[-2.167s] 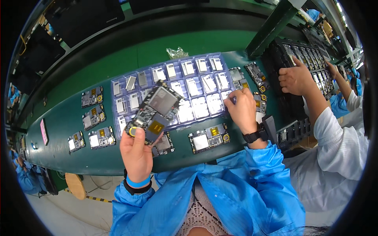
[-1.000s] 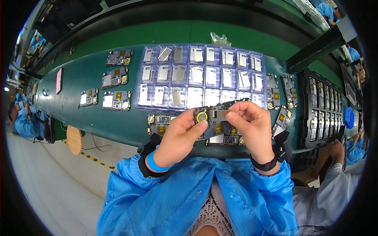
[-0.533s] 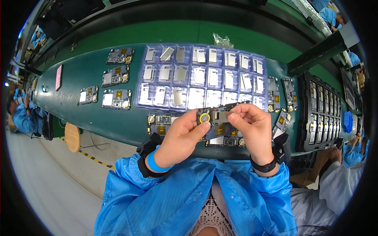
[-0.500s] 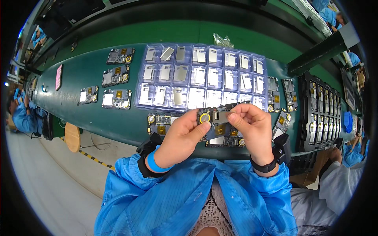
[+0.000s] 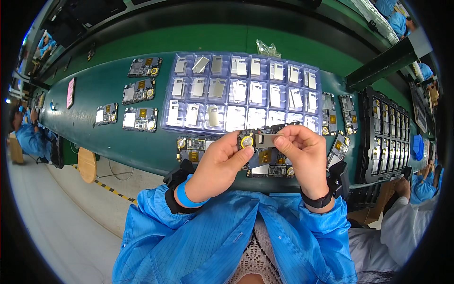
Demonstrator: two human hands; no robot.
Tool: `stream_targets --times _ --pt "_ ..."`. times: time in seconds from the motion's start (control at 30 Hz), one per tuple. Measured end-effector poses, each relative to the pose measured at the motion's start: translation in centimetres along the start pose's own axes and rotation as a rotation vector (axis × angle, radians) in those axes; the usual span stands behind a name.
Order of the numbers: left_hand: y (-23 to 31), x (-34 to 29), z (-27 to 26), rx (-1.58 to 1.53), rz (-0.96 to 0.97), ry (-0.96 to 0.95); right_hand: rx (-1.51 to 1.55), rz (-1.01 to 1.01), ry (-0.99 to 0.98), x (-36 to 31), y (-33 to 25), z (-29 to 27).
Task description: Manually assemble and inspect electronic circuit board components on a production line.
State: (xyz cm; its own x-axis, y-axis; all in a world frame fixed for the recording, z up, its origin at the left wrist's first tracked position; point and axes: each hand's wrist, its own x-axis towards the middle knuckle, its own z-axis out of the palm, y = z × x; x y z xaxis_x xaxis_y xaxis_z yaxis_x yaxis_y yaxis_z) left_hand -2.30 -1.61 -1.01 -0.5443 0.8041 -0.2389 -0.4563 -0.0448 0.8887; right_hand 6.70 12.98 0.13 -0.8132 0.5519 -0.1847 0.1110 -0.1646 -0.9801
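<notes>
My left hand [image 5: 217,163] is closed on the left end of a dark circuit board [image 5: 255,133], its thumb beside a round, gold-rimmed part [image 5: 247,141]. A small silver metal plate [image 5: 266,140] with a cut-out near one end lies along the board's face. My right hand [image 5: 305,154] pinches the right end of this plate between thumb and fingers; whether it also grips the board behind is hidden. Beneath my hands, another circuit board [image 5: 267,170] lies near the table edge, partly covered. One more board [image 5: 193,155] sits left of it, next to my left hand.
Beyond my hands stands a clear plastic tray [image 5: 166,124] with silver plates in its compartments. Several boards [image 5: 140,119] lie left of it, others [image 5: 349,113] right. A black rack [image 5: 364,142] of boards stands far right, near a blue object [image 5: 418,146]. A pink item [image 5: 70,93] lies left.
My hands, the board and the plate stay almost still. At the far left, a co-worker in blue has shifted posture.
</notes>
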Motion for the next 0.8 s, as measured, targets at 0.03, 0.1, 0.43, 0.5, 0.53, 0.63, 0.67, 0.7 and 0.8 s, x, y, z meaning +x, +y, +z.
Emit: stream_targets --times 0.03,0.1,0.43,0.5,0.53,0.63,0.67,0.7,0.8 --pt "0.0 0.0 0.0 0.0 -0.001 0.001 -0.01 0.001 0.001 0.0 0.0 0.0" --pt "0.0 0.0 0.1 -0.006 0.0 -0.003 -0.017 0.0 0.007 0.0 0.1 0.0" --pt "0.3 -0.2 0.7 0.135 0.049 0.093 -0.193 -0.109 0.187 -0.4 0.5 0.6" --pt "0.1 -0.2 1.0 0.142 0.079 0.107 -0.28 -0.142 0.196 -0.7 -0.1 0.9" --pt "0.1 -0.1 1.0 0.145 0.107 0.127 -0.369 -0.171 0.199 -0.8 -0.4 1.0" --pt "0.1 -0.2 1.0 0.156 0.112 0.131 -0.426 -0.227 0.209 -1.1 -0.8 1.1" --pt "0.0 -0.2 1.0 0.155 0.126 0.141 -0.448 -0.274 0.214 -1.1 -0.9 1.2" --pt "-0.1 -0.2 0.9 0.157 0.126 0.141 -0.446 -0.275 0.214 -1.2 -0.9 1.2" --pt "-0.3 -0.1 1.0 0.168 0.167 0.157 -0.513 -0.35 0.238 -1.3 -1.1 1.2"
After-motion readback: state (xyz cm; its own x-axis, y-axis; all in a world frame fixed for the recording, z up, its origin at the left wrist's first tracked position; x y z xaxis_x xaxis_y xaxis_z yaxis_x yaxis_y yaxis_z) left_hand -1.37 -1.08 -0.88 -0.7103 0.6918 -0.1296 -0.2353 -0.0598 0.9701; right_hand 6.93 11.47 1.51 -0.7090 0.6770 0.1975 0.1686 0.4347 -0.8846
